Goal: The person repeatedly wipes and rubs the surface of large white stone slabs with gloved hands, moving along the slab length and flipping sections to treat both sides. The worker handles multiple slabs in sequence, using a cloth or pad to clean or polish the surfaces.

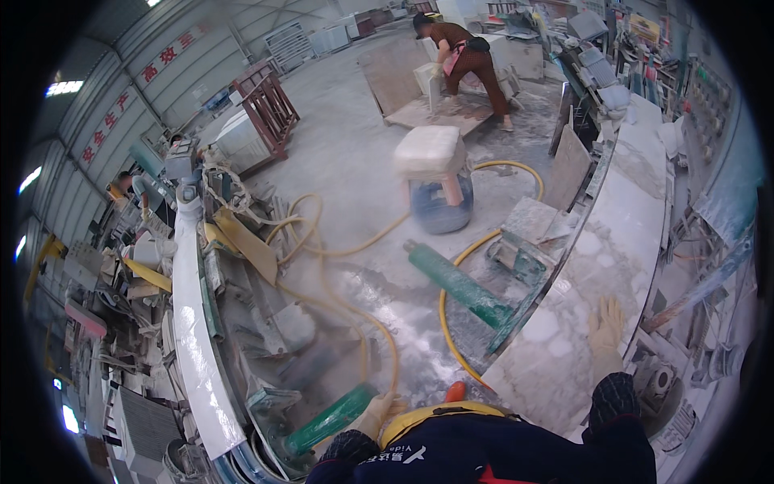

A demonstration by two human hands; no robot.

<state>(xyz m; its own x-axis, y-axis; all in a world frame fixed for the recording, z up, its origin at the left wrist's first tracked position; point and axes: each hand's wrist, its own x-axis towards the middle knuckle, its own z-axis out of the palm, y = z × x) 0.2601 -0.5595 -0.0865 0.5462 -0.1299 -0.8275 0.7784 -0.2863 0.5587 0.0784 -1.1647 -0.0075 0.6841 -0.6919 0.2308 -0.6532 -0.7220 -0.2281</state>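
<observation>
The left hand (379, 413), in a pale dusty glove, was closed around a green cylindrical tool (329, 421) at about six o'clock, low in the view, gripped near its upper end so the long body pointed down toward seven o'clock at the curved white stone strip (192, 339). That hold looked suited to steering the tool along the strip's edge. The right hand (606, 324), also gloved, lay flat with fingers spread wide on the curved marble surface (613, 242) at four o'clock, holding nothing, apparently bracing the body against the slab.

The marble was pale and cloudy with a smooth, faintly glossy face, sweeping in a long arc from five o'clock up to two o'clock. A second green cylinder (458, 284) lay on the floor near the centre, resting against the slab's inner edge. A yellow hose (379, 323) looped over the dusty concrete floor (347, 153), coated in grey-white powder. A blue drum (439, 206) stood at twelve o'clock, topped by a thick white block (430, 151), probably as a stool. Farther off at one o'clock, another person (463, 60) bent over a flat slab.
</observation>
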